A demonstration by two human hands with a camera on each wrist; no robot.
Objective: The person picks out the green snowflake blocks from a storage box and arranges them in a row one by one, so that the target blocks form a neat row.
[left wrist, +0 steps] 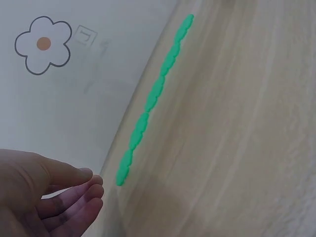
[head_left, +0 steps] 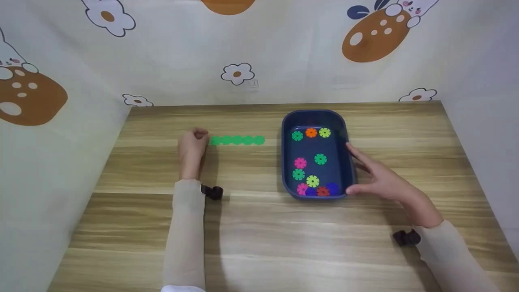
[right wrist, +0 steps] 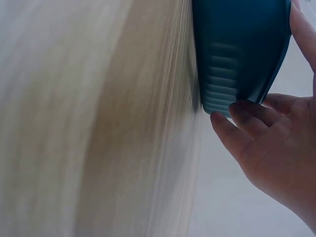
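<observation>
The green disc row [head_left: 237,140] is lying just right of the left hand [head_left: 191,149], fingers loosely curved; the right hand [head_left: 381,178], fingers spread, is touching the blue tray [head_left: 314,120].

We note free tabletop [head_left: 259,247] between the sleeves [head_left: 185,239], up to the green row [head_left: 237,140]. Narrow gap between row and blue tray [head_left: 285,162]. Left hand [head_left: 191,150] blocks row's left end; right hand [head_left: 381,178] bars tray's right side.
</observation>
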